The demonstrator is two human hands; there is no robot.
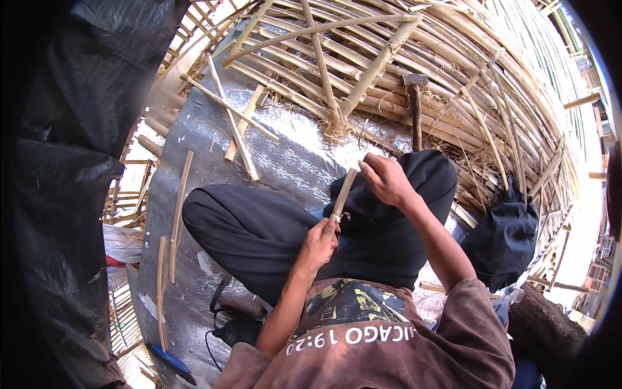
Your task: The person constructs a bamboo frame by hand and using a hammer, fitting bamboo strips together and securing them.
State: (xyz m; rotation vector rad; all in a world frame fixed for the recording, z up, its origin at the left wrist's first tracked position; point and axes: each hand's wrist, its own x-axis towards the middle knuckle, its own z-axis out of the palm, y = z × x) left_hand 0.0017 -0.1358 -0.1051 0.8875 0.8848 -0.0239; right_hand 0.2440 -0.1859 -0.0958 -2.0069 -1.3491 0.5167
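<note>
My left hand [317, 246] is closed round the lower end of a short, flat bamboo piece [345, 192], which slants up and away over my crossed legs. A small pale loop or shaving [343, 216] curls at the bamboo just above my fingers. To the right of the bamboo's upper end, my right hand [387, 181] hovers over my right knee with its fingers curled together. Whatever its fingertips may pinch is too small to make out. Dark trousers [253, 220] lie beneath both hands.
Beyond my knees, a hammer [415, 117] leans by a large bamboo slat frame [382, 65]. Loose bamboo strips [233, 123] cross on the shiny grey sheet [214, 168], with another thin strip [179, 214] at the left. A black bag [502, 240] sits at the right.
</note>
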